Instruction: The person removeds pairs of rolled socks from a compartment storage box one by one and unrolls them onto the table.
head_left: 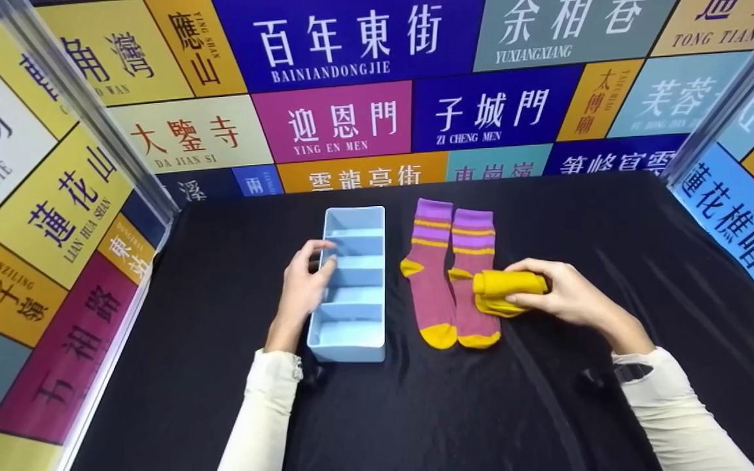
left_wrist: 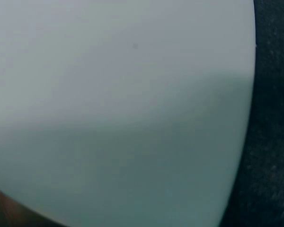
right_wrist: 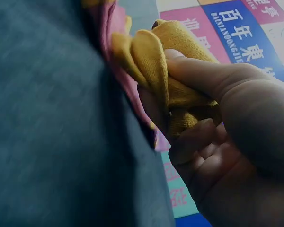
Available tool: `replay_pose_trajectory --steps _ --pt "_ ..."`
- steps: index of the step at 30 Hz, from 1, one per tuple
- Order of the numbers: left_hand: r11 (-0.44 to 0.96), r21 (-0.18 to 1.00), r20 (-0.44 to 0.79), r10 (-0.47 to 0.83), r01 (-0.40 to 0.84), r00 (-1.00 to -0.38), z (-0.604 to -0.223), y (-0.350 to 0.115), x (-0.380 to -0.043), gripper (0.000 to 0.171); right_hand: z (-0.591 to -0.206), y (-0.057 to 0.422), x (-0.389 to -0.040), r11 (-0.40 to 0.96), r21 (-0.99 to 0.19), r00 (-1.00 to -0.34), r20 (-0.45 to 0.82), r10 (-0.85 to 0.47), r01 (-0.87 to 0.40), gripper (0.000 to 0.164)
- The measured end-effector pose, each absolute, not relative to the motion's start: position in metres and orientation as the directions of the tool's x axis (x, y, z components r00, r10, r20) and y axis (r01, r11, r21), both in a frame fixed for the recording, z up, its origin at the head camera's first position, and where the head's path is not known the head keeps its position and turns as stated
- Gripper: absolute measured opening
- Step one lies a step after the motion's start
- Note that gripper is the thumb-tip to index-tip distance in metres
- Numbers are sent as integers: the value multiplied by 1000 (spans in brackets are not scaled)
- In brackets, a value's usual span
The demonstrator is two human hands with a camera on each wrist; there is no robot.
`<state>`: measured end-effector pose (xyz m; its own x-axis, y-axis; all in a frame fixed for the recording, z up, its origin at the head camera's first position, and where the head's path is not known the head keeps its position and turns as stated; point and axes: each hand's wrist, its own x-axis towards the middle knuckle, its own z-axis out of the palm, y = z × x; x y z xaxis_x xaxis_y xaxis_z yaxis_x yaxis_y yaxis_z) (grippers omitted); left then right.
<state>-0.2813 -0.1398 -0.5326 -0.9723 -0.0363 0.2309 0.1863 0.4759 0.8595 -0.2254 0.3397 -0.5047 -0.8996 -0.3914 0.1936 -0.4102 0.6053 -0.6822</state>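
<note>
My left hand point(head_left: 306, 278) is at the left long side of a light blue divided box point(head_left: 345, 353), index finger and thumb bent over its rim. In the left wrist view a pale, blurred surface point(left_wrist: 123, 94) fills most of the picture. My right hand point(head_left: 563, 288) grips a folded bundle of yellow socks point(head_left: 509, 288), thumb on one side and fingers curled round the other. The bundle overlaps the right sock of a flat pink pair in the head view. Seen from the right wrist, the bundle point(right_wrist: 180, 61) shows ribbed, doubled-over layers.
Two pink socks, the left one point(head_left: 430, 288) and the right one point(head_left: 472, 245), lie side by side with purple-striped cuffs and yellow toes. Black cloth point(head_left: 233, 261) covers the table. Behind stands a wall of colourful street-name signs point(head_left: 331, 121), with clear uprights at both sides.
</note>
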Motion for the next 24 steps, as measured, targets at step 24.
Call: replay_pose_trajectory --steps 24 --pt "763 492 552 98 419 -828 -486 -119 -262 18 -527 370 -221 645 -592 -874 279 -398 -483 39"
